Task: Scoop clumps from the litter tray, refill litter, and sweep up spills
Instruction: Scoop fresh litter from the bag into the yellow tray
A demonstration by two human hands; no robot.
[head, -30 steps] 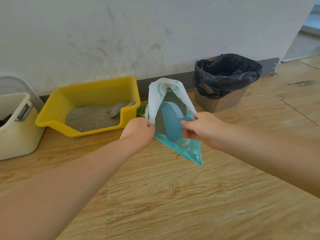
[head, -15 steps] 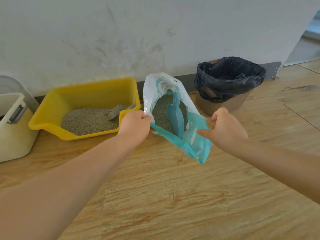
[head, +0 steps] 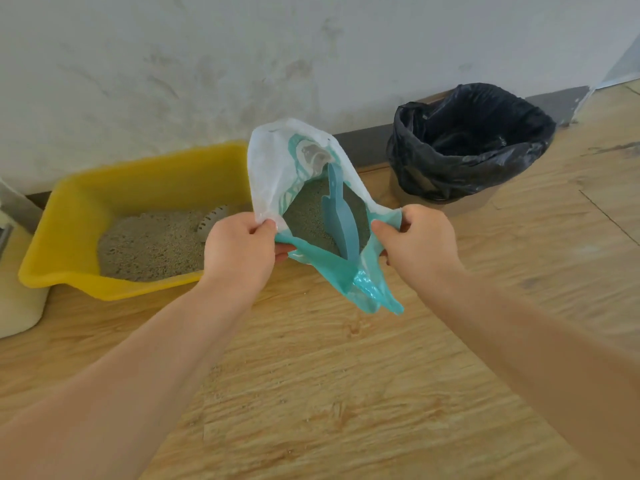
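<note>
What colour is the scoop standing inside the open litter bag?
Blue: the scoop stands in the litter bag, clearest in the head view.

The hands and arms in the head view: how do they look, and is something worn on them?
Both forearms are bare up to the frame edge; no sleeves show. The left hand and the right hand carry no gloves. No watch, bracelet or ring is visible on the wrists or fingers. The nails look short and unpainted, as far as they show.

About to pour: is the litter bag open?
Open: both hands, left hand and right hand, spread the litter bag mouth, litter visible inside.
</note>
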